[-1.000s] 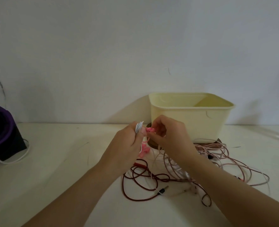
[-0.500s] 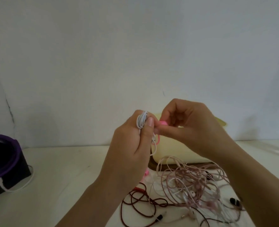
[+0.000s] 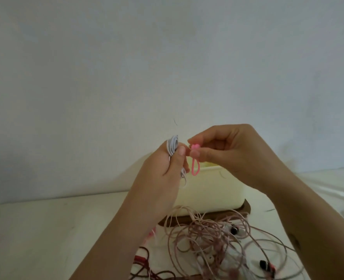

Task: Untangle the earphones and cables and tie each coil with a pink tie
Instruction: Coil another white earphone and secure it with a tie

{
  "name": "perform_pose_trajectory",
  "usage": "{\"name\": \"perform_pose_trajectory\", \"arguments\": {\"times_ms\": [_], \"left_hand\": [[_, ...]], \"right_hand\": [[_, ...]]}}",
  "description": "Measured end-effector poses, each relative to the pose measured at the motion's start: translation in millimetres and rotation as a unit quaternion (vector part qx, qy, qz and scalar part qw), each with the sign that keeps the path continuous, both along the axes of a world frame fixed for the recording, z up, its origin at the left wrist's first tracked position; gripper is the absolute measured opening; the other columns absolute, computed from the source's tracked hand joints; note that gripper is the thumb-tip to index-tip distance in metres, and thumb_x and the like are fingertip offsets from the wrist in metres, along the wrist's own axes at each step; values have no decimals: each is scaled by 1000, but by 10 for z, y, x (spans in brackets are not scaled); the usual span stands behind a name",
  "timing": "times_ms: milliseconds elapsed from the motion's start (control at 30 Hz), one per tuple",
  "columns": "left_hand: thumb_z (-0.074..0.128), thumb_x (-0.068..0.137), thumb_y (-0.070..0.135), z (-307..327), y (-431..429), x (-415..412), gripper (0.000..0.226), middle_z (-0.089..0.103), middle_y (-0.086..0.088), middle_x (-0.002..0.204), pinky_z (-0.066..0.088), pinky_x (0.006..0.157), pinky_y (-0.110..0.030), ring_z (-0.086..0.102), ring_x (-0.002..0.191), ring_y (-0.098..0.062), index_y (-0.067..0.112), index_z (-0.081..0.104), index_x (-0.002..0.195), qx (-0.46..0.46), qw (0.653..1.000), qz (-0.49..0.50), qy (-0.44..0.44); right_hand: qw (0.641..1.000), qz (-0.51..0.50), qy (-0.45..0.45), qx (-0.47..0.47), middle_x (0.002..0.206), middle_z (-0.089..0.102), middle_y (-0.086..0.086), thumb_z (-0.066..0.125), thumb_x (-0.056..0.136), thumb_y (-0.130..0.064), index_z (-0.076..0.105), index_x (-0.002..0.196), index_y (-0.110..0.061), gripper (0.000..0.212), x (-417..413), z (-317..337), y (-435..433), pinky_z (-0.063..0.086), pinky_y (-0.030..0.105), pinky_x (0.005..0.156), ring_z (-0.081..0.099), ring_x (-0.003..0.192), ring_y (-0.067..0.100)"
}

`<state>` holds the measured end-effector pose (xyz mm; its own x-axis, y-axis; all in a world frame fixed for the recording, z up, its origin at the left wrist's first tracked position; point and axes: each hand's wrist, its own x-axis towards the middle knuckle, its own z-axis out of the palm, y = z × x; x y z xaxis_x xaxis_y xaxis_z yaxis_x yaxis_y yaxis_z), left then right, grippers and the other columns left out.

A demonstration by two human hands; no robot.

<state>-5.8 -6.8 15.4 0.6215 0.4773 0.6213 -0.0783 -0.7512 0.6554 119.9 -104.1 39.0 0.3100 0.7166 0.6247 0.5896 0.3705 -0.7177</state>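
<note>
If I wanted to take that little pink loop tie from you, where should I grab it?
Pinch the thin pink loop tie at its hanging lower bend, coming from below. The right hand pinches its knobbed top, and the left hand, holding the white cable coil, crowds it on the left.

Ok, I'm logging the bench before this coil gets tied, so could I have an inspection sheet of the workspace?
Surface: pale table, faint marks.
Job's things: white coil gripped in left hand; pink tie pinched by right hand, beside the coil, not round it.
Clutter: cream tub on a brown mat.
Hands: both held above the table.
Cables: pink earphone tangle and dark red cable loose on the table.
Surroundings: plain pale wall.
</note>
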Motion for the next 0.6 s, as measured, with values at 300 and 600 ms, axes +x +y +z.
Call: {"name": "perform_pose_trajectory", "arguments": {"times_ms": [300,600], "left_hand": [[36,95,40,-9,28,-86,38,65,0,73,47,74,-42,63,81,-25,16,60,78,-60,997,3,43],[35,94,42,76,-14,-176,40,65,11,64,46,72,-24,62,71,-12,17,59,73,-89,994,-34,57]], "right_hand": [[987,-97,-126,9,79,70,-17,78,75,-17,72,91,-21,18,-125,-18,20,52,11,67,67,70,1],[971,-131,-200,24,82,69,-22,74,79,-20,73,96,-25,18,-258,-6,-65,51,11,74,66,79,-2]]}}
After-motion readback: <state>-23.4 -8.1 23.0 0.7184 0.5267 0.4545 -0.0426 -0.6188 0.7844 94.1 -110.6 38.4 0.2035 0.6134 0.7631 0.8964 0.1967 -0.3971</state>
